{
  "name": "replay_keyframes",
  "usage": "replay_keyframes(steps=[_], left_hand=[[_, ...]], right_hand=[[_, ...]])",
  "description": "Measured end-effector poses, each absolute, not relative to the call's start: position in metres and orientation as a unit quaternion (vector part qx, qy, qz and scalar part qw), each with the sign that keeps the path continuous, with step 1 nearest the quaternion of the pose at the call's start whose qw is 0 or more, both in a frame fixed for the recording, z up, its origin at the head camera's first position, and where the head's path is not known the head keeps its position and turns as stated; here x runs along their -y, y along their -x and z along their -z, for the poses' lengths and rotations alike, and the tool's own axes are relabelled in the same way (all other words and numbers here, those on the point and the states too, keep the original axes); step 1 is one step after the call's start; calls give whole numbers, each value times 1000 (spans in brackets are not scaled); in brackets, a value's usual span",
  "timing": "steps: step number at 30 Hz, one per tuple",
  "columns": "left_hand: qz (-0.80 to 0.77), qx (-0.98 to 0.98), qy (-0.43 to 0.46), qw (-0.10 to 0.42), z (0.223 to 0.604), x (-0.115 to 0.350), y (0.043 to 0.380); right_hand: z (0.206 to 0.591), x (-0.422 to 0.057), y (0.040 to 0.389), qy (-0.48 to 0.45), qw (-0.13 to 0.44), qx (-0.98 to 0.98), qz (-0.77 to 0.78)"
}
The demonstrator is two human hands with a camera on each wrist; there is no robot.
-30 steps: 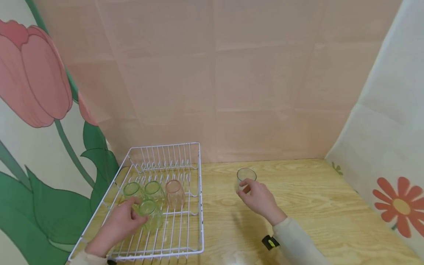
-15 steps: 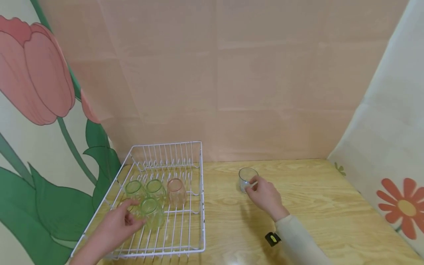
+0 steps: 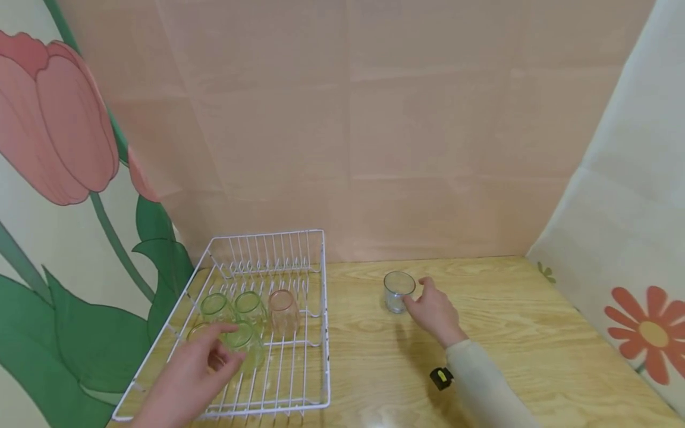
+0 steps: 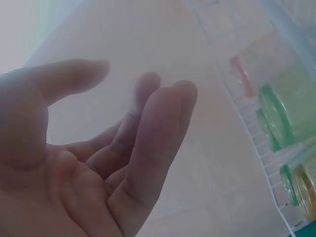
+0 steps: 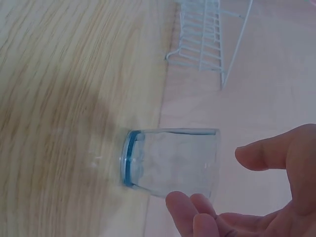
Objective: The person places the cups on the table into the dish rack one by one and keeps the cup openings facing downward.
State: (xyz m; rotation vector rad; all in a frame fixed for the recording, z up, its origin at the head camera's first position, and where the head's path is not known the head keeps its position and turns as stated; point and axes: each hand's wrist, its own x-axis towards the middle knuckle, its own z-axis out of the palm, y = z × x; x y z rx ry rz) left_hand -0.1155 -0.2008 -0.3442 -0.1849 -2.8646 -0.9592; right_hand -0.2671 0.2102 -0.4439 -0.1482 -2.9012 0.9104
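A clear glass tumbler (image 3: 395,302) with a blue-tinted base stands upright on the wooden table. Beside its right side is my right hand (image 3: 436,312), thumb and fingers spread apart around nothing; in the right wrist view the thumb is off the rim and the fingertips overlap the lower edge of the tumbler. My left hand (image 3: 195,371) hovers over the white wire dish rack (image 3: 327,356), thumb and fingers curved loosely with a gap between them. Close by its fingertips is a green glass (image 3: 251,353), bottom up in the rack.
Two more green glasses (image 3: 248,306) and a pink glass (image 3: 283,318) sit bottom up in the rack. An amber glass (image 4: 307,192) is partly hidden behind the left hand in the head view. Beige cloth (image 3: 428,148) hangs behind the table, with flowered panels at both sides.
The right hand has let go of the blue-tinted tumbler and moved slightly right, its fingers spreading. The left hand has shifted a little at the front green glass. The tumbler stands on the table.
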Motion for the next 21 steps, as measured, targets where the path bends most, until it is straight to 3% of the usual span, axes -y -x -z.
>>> replay_keyframes(steps=[8, 21], left_hand=[[317, 943, 60, 83, 346, 191, 118], [364, 927, 57, 65, 342, 168, 126]], right_hand=[[452, -218, 276, 51, 12, 944, -326], [460, -221, 289, 69, -59, 864, -496]])
